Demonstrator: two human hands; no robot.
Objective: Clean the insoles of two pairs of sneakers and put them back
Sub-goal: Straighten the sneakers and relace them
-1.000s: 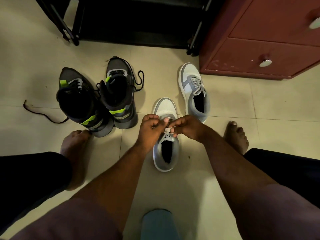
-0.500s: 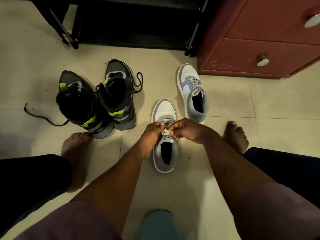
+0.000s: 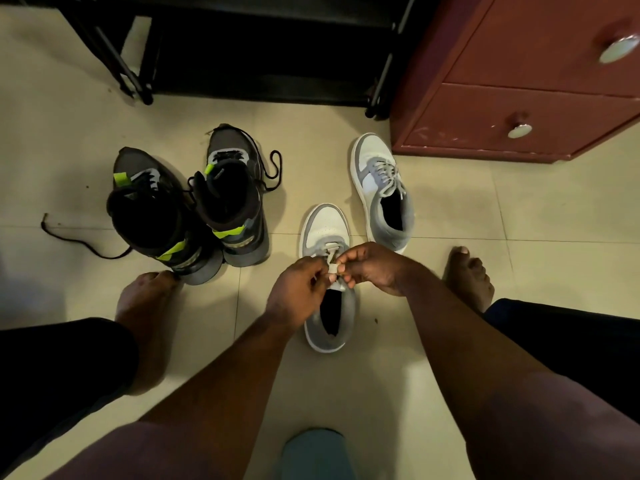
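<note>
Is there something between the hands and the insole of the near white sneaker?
Yes. Both hands, left hand and right hand, pinch the laces over the tongue of the near white sneaker. Laces and tongue cover the front of its opening. The insole itself is not visible inside.

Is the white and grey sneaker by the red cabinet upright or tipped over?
Upright. The far white sneaker rests on its sole on the floor, its opening facing up and its laces on top.

I have just one camera, worn on the person's head, and it looks forward and steeply down at the floor (image 3: 519, 216). It sits close above the hands (image 3: 332, 271), with the arms reaching in from the bottom edge. The wide lens bends the far edges, and no second view shares the scene.
</note>
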